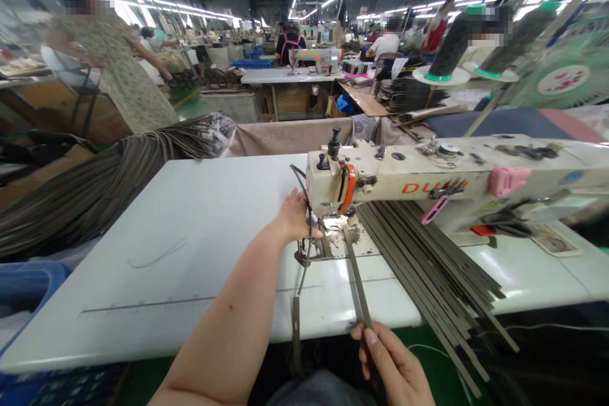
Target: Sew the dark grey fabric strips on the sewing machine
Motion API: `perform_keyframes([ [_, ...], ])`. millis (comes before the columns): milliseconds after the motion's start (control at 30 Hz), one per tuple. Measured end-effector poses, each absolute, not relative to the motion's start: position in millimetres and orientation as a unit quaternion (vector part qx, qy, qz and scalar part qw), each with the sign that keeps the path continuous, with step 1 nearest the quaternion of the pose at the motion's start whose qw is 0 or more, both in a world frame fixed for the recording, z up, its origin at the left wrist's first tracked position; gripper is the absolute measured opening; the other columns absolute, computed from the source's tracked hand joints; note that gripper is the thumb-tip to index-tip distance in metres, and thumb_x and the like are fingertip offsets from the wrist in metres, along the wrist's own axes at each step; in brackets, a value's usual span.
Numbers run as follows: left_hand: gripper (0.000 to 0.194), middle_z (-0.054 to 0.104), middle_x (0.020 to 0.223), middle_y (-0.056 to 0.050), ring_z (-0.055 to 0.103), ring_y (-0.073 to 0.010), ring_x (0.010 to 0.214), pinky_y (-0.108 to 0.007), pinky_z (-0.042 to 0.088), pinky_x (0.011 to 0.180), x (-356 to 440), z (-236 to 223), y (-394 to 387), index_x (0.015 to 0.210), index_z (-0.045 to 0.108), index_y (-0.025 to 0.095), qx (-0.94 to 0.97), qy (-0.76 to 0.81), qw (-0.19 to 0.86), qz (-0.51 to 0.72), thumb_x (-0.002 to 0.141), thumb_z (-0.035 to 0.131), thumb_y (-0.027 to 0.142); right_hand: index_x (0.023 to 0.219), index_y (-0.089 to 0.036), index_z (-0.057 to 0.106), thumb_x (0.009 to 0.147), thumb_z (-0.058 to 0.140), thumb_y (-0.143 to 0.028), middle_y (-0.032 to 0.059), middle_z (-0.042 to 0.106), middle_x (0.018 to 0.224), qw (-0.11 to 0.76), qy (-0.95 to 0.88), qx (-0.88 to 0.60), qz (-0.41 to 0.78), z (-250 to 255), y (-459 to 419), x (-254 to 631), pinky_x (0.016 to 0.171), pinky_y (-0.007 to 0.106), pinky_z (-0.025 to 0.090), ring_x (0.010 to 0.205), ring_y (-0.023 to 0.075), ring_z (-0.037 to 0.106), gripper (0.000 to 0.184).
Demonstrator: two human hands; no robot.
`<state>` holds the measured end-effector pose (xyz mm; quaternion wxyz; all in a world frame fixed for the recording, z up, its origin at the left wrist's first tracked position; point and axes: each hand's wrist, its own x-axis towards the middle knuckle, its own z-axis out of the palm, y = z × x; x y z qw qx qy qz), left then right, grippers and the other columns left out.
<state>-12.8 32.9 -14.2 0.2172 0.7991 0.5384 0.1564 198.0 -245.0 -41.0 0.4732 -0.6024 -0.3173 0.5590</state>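
Note:
My left hand (295, 216) reaches to the needle area of a cream sewing machine (428, 181), fingers closed on a thin dark strap (304, 247) that curves down and hangs over the table's front edge. My right hand (394, 365) pinches the near end of a grey strip (356, 276) that runs from the presser foot toward me. A stack of several grey strips (428, 260) lies on the white table (190, 235), under the machine arm to the right.
A big heap of dark straps (95, 190) lies at the table's left. A blue bin (28, 279) stands at the lower left. Thread cones (451, 44) and a fan (566, 76) stand behind the machine. A person (114, 63) stands at the far left; others work at distant tables.

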Motion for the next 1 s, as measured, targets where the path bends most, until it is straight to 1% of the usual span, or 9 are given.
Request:
perform_keyframes([
  [167,0.082,0.063,0.159,-0.020,0.050,-0.0518,0.156,-0.064,0.044,0.130,-14.5,-12.6,32.8,0.130,0.081,0.019,0.804,0.527,0.227,0.155,0.055,0.106,0.040,0.093,-0.022,0.087,0.085,0.085,-0.079,-0.0002,0.069,0.071,0.454,-0.323,-0.589,0.586,-47.8,-244.1,202.6,0.064,0.030,0.046,0.065,0.0182,0.060,0.057],
  [333,0.083,0.066,0.156,-0.019,0.054,-0.0497,0.152,-0.064,0.046,0.129,-15.3,-16.2,34.7,0.132,0.079,0.018,0.799,0.534,0.216,0.174,0.056,0.105,0.037,0.091,-0.022,0.086,0.085,0.084,-0.081,0.0000,0.068,0.070,0.455,-0.326,-0.587,0.585,-48.7,-244.9,202.6,0.063,0.030,0.047,0.064,0.0181,0.061,0.059],
  [467,0.091,0.064,0.158,-0.024,0.057,-0.0494,0.151,-0.063,0.046,0.130,-13.0,-19.5,35.5,0.141,0.074,0.013,0.775,0.564,0.213,0.189,0.057,0.104,0.032,0.093,-0.022,0.087,0.085,0.084,-0.079,0.0002,0.069,0.070,0.454,-0.331,-0.592,0.578,-51.3,-245.4,202.6,0.063,0.031,0.048,0.063,0.0184,0.061,0.058],
  [567,0.087,0.066,0.156,-0.023,0.059,-0.0495,0.148,-0.063,0.047,0.129,-13.1,-22.4,36.6,0.134,0.076,0.014,0.762,0.568,0.223,0.216,0.054,0.105,0.030,0.094,-0.022,0.088,0.086,0.084,-0.078,0.0007,0.069,0.070,0.453,-0.337,-0.590,0.578,-54.3,-245.9,203.7,0.062,0.031,0.049,0.063,0.0191,0.062,0.057],
  [633,0.076,0.071,0.149,-0.017,0.062,-0.0464,0.145,-0.061,0.048,0.128,-14.6,-24.3,38.1,0.126,0.078,0.018,0.758,0.545,0.253,0.256,0.054,0.102,0.023,0.096,-0.021,0.088,0.087,0.083,-0.077,0.0011,0.070,0.071,0.454,-0.339,-0.589,0.577,-55.4,-246.4,204.6,0.063,0.031,0.050,0.065,0.0196,0.063,0.057],
  [700,0.063,0.077,0.140,-0.013,0.066,-0.0417,0.139,-0.058,0.051,0.125,-16.9,-25.4,40.5,0.119,0.078,0.021,0.738,0.514,0.303,0.315,0.058,0.094,0.013,0.100,-0.022,0.089,0.090,0.082,-0.075,0.0014,0.071,0.073,0.455,-0.344,-0.586,0.576,-55.4,-247.1,205.5,0.064,0.030,0.050,0.066,0.0197,0.064,0.054],
  [767,0.054,0.080,0.131,-0.011,0.070,-0.0376,0.132,-0.054,0.054,0.122,-19.5,-24.5,43.5,0.116,0.077,0.021,0.682,0.506,0.354,0.392,0.064,0.085,0.008,0.101,-0.023,0.090,0.094,0.079,-0.073,0.0015,0.071,0.075,0.456,-0.358,-0.581,0.571,-54.9,-248.0,206.7,0.066,0.030,0.052,0.067,0.0197,0.064,0.051],
  [900,0.044,0.081,0.125,-0.009,0.073,-0.0308,0.127,-0.049,0.058,0.114,-25.5,-13.9,46.9,0.114,0.076,0.023,0.523,0.477,0.425,0.564,0.071,0.076,0.014,0.102,-0.027,0.093,0.100,0.074,-0.067,0.0026,0.073,0.080,0.459,-0.419,-0.586,0.520,-54.9,-249.0,210.5,0.070,0.029,0.056,0.073,0.0214,0.067,0.044],
  [1000,0.037,0.079,0.119,-0.005,0.073,-0.0251,0.118,-0.041,0.058,0.106,-30.7,0.9,42.5,0.102,0.078,0.025,0.483,0.390,0.451,0.641,0.067,0.073,0.015,0.109,-0.030,0.094,0.101,0.075,-0.063,0.0051,0.080,0.090,0.458,-0.454,-0.593,0.481,-57.4,-248.9,213.5,0.076,0.029,0.060,0.080,0.0237,0.072,0.040],
])
